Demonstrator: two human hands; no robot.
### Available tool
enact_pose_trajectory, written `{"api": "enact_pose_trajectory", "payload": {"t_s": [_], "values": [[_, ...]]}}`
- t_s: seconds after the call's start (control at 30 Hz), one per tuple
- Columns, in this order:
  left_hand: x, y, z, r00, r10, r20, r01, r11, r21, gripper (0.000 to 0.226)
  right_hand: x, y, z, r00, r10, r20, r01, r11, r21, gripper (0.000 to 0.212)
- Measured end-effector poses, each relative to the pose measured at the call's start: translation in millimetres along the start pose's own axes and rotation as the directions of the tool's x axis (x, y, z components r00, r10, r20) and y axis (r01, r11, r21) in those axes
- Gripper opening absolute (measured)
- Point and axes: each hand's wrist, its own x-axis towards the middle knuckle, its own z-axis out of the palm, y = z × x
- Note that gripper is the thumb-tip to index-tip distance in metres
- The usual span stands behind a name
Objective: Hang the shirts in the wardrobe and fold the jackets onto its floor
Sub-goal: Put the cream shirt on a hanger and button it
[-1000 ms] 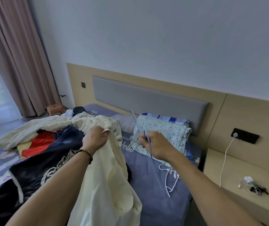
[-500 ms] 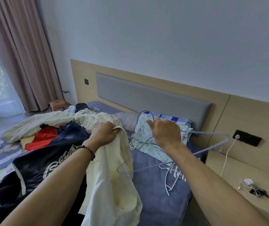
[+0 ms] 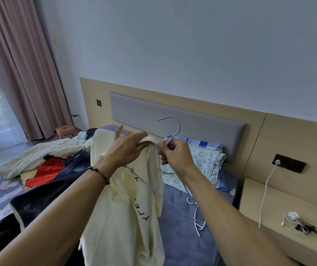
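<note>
Our right hand (image 3: 174,154) has its fingers (image 3: 164,150) curled tight round the neck of the pale blue hanger (image 3: 173,129), just under the hook, which stands upright in front of the grey headboard (image 3: 201,121). Our left hand (image 3: 127,146) pinches the collar of the cream shirt (image 3: 127,208) between thumb and fingers, stretching the neck opening toward the hanger.

Half a second ago the hanger lay flat and wide in our right hand, its bar stretched out to the right and clear of the cloth. Now it has been turned hook-up and one arm has gone down inside the shirt; we can see its line showing through the fabric below the collar. The shirt, with its dark lettering, hangs from our two hands over the bed (image 3: 182,237).

We judge that this puts us midway through threading: one shoulder is on, and the other arm of the hanger must be worked under the collar before the shirt can go to the wardrobe, which is not in view.

Further out, a second white hanger (image 3: 196,214) lies on the bed just below our right wrist. A heap of other clothes (image 3: 48,169) waits to the left, with a dark jacket (image 3: 38,204) nearest us, and a flowered pillow (image 3: 205,160) sits behind our right hand.
</note>
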Motion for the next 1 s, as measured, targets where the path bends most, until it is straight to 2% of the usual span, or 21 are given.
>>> {"api": "enact_pose_trajectory", "payload": {"t_s": [0.03, 0.1, 0.17, 0.2, 0.23, 0.27, 0.3, 0.33, 0.4, 0.43, 0.47, 0.53, 0.57, 0.6, 0.7, 0.8, 0.83, 0.9, 0.93, 0.97, 1.0], "values": [[3, -1, -4, 0.999, 0.046, -0.022, -0.046, 0.999, 0.027, 0.028, -3, -3, -2, 0.997, 0.034, 0.074, -0.047, 0.981, 0.187, 0.008], [9, -2, -13, 0.992, 0.091, -0.084, -0.085, 0.994, 0.075, 0.032, -9, -1, -11, 0.944, 0.089, 0.317, -0.252, 0.814, 0.523, 0.023], [8, 3, -17, 0.974, 0.157, -0.164, -0.132, 0.979, 0.157, 0.03, -12, 10, -20, 0.828, 0.155, 0.538, -0.501, 0.635, 0.588, 0.024], [7, 7, -18, 0.963, 0.196, -0.187, -0.162, 0.97, 0.183, 0.029, -14, 18, -22, 0.775, 0.239, 0.585, -0.58, 0.636, 0.508, 0.018], [6, 13, -18, 0.953, 0.231, -0.197, -0.19, 0.96, 0.206, 0.032, -16, 28, -22, 0.739, 0.353, 0.573, -0.605, 0.723, 0.334, 0.018], [6, 20, -19, 0.944, 0.263, -0.199, -0.215, 0.949, 0.232, 0.035, -17, 34, -22, 0.719, 0.438, 0.539, -0.564, 0.821, 0.085, 0.021], [6, 26, -20, 0.934, 0.29, -0.207, -0.234, 0.938, 0.257, 0.037, -18, 39, -21, 0.716, 0.496, 0.492, -0.474, 0.862, -0.181, 0.026], [7, 29, -22, 0.925, 0.312, -0.215, -0.247, 0.927, 0.284, 0.035, -16, 45, -20, 0.724, 0.526, 0.447, -0.372, 0.843, -0.389, 0.032], [6, 30, -26, 0.919, 0.336, -0.204, -0.253, 0.903, 0.346, 0.031, -8, 54, -20, 0.8, 0.533, 0.277, -0.27, 0.731, -0.626, 0.042], [5, 26, -27, 0.92, 0.332, -0.208, -0.238, 0.896, 0.375, 0.03, -4, 58, -22, 0.874, 0.472, 0.119, -0.248, 0.642, -0.726, 0.043], [2, 21, -27, 0.927, 0.307, -0.215, -0.203, 0.893, 0.401, 0.028, -1, 60, -26, 0.943, 0.33, -0.047, -0.227, 0.533, -0.815, 0.038], [-6, 12, -30, 0.947, 0.208, -0.243, -0.083, 0.893, 0.441, 0.027, -4, 62, -34, 0.974, -0.055, -0.219, -0.175, 0.43, -0.885, 0.019], [-10, 7, -32, 0.951, 0.154, -0.267, -0.016, 0.89, 0.456, 0.03, -5, 64, -40, 0.952, -0.186, -0.242, -0.137, 0.447, -0.884, 0.011], [-13, 2, -34, 0.95, 0.111, -0.292, 0.039, 0.885, 0.465, 0.031, -8, 64, -48, 0.934, -0.235, -0.268, -0.126, 0.484, -0.866, 0.008], [-16, -7, -44, 0.938, 0.042, -0.343, 0.134, 0.872, 0.471, 0.033, -10, 70, -65, 0.956, -0.186, -0.229, -0.123, 0.456, -0.882, 0.014], [-17, -11, -42, 0.932, -0.015, -0.362, 0.196, 0.86, 0.47, 0.033, -2, 65, -69, 0.986, 0.131, -0.1, -0.148, 0.436, -0.887, 0.032], [-19, -13, -38, 0.935, -0.042, -0.353, 0.216, 0.856, 0.47, 0.032, 2, 61, -70, 0.972, 0.229, -0.053, -0.147, 0.417, -0.897, 0.032], [-24, -18, -30, 0.935, -0.102, -0.34, 0.264, 0.841, 0.473, 0.03, 9, 55, -76, 0.956, 0.291, -0.037, -0.151, 0.381, -0.912, 0.021], [-28, -21, -27, 0.929, -0.129, -0.346, 0.291, 0.834, 0.469, 0.029, 12, 49, -80, 0.954, 0.295, -0.059, -0.182, 0.409, -0.894, 0.013], [-31, -24, -26, 0.921, -0.152, -0.359, 0.315, 0.831, 0.459, 0.028, 13, 40, -83, 0.945, 0.32, -0.064, -0.225, 0.499, -0.837, 0.007], [-34, -26, -25, 0.912, -0.169, -0.374, 0.335, 0.833, 0.44, 0.028, 12, 30, -83, 0.926, 0.377, -0.038, -0.292, 0.647, -0.704, 0.005]]}}
